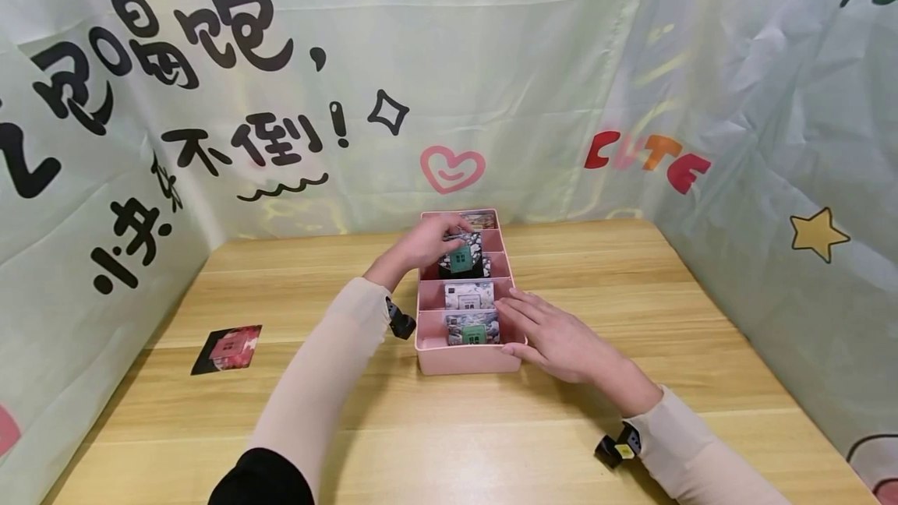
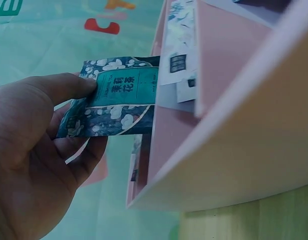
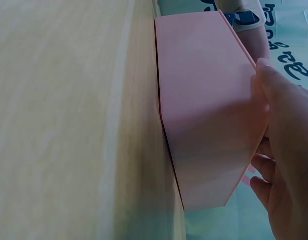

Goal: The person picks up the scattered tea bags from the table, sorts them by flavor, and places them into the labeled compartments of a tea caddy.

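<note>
My left hand (image 1: 426, 241) pinches a dark floral tea sachet (image 2: 124, 95) with a green label reading jasmine tea, thumb on its front. In the left wrist view the sachet's far end overlaps a section of the pink divided box (image 1: 470, 361). Several sachets stand in the box: a pale one (image 1: 468, 294) in the section second from the front, and a blue-grey one with a green label (image 1: 473, 329) in the front section. My right hand (image 1: 561, 341) rests at the box's right rim near the front corner, fingers extended and thumb touching the edge.
A red and black sachet (image 1: 227, 349) lies flat on the wooden table (image 1: 589, 427), left of the box. At the box's far end, another sachet (image 1: 479, 220) shows. Printed cloth walls (image 1: 533, 100) stand behind and along both sides.
</note>
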Tool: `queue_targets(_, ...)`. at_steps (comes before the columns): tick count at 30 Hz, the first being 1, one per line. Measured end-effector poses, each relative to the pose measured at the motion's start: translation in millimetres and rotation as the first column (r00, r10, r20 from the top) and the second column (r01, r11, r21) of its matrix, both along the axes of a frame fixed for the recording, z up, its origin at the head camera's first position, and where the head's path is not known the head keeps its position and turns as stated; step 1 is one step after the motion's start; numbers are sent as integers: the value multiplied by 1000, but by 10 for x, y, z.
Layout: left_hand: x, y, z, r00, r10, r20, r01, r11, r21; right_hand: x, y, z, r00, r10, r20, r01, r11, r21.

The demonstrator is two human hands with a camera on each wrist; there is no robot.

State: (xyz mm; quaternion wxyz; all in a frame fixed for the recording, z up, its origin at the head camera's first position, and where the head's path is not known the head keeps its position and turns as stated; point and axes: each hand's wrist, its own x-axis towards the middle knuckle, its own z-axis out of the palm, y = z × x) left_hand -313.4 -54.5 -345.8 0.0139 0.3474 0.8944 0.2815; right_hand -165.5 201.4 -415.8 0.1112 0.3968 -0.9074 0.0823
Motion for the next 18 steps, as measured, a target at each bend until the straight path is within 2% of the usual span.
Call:
queue_targets(8,-37,34,-37,999,-5,42,7,999,-48,8,-10,-5,1000,-2,11,2,1000,-1)
queue_targets(18,-103,132,30,999,-44,25,48,980,-195,-5,-8,11,1000,4,8,-4,1000,-2)
